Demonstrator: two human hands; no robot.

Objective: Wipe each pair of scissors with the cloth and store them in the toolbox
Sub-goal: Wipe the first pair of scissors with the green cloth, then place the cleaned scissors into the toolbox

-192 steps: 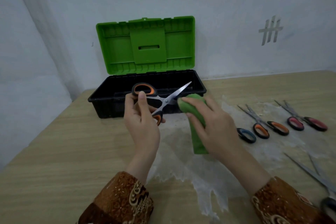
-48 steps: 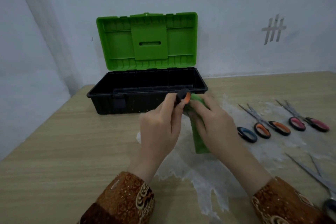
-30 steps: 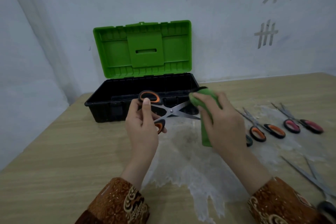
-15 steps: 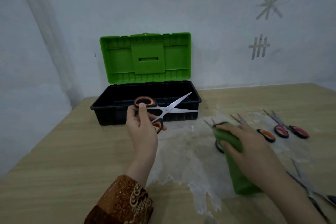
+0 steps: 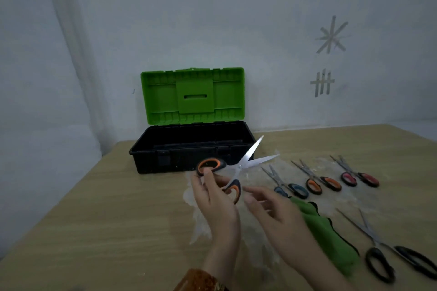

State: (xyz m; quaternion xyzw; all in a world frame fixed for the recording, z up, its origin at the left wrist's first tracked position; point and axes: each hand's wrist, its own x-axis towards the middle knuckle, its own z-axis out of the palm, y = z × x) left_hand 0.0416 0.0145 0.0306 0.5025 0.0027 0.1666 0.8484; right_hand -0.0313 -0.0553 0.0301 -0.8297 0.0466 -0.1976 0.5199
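Pale grey-blue wall (image 5: 212, 19) fills the upper part of the view, matte, evenly and dimly lit, no hard shadows. At left a lighter vertical band (image 5: 71, 54) runs down it, slanting slightly, like a corner or fold; which one cannot be told. On the right of the wall, two marks made of pale strips: a star-shaped cluster of crossed strips (image 5: 332, 35) above, and below it a tally-like group (image 5: 322, 82) of upright strips crossed by one horizontal strip. A wooden table (image 5: 106, 231) with light tan grain spans the lower half, its far edge meeting the wall. A patch of thin, wrinkled translucent film (image 5: 255, 243) lies on the tabletop.
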